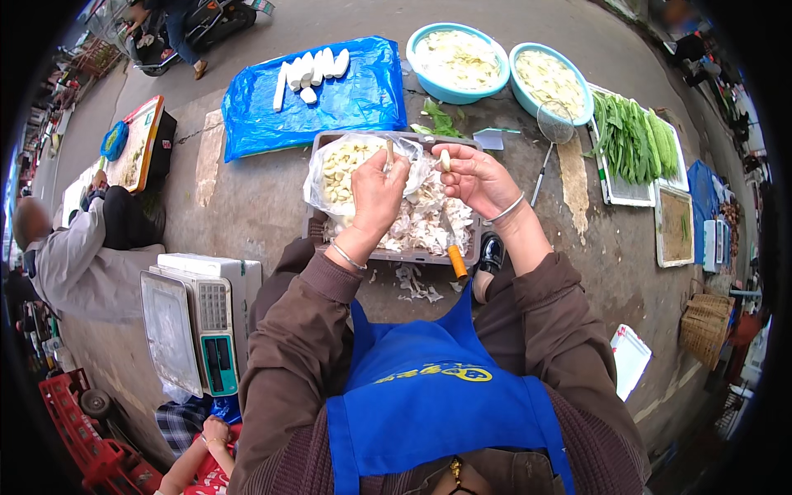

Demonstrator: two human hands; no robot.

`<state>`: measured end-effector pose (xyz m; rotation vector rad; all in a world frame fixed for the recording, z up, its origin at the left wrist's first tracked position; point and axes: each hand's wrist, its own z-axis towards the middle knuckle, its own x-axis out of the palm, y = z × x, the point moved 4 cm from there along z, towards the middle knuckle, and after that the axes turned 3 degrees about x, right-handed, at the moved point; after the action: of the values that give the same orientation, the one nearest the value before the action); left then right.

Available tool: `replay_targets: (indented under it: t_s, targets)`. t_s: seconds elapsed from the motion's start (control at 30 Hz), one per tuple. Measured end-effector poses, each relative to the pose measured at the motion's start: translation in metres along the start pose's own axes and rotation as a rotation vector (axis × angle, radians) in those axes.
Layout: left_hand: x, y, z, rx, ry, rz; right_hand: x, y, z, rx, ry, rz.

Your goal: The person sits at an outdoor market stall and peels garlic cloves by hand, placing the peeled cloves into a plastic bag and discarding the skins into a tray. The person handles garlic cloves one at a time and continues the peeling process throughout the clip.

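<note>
My left hand (378, 189) is closed around a small thing with a light brown, stick-like end (390, 151) that shows above the fist; the rest is hidden. Between the thumb and fingers of my right hand (479, 179) is a pale garlic clove (445, 160). Both hands are over a brown plastic crate (396, 135). A clear plastic bag (314, 179) of peeled garlic cloves (339, 170) lies in its left part, beside and partly under my left hand. Papery garlic skins (411, 226) fill the rest. A knife with an orange handle (457, 262) leans over the crate's near right edge.
Beyond the crate lie a blue plastic sheet (315, 127) with white peeled vegetable pieces (309, 68), and two turquoise basins (455, 96) of pale slices in water. A wire skimmer (555, 122) and leafy greens (625, 133) are right. A weighing scale (213, 322) and a seated person (93, 247) are left.
</note>
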<state>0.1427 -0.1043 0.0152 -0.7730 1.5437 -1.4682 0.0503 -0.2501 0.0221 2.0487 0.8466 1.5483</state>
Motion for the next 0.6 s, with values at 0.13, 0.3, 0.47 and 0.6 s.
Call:
replay_targets:
  t_s: [0.13, 0.3, 0.47, 0.6]
  targets:
    - [0.008, -0.005, -0.005, -0.016, 0.116, -0.243, 0.002, -0.003, 0.004, -0.007, -0.074, -0.08]
    - [-0.001, -0.022, -0.007, 0.299, 0.132, 0.087, 0.009, -0.009, 0.009, -0.047, -0.084, -0.175]
    - [-0.006, -0.032, -0.01, 0.446, 0.078, 0.188, 0.016, -0.012, 0.011, -0.05, -0.12, -0.213]
    - [-0.007, -0.026, -0.01, 0.342, -0.025, 0.116, 0.012, -0.009, 0.01, -0.071, -0.112, -0.204]
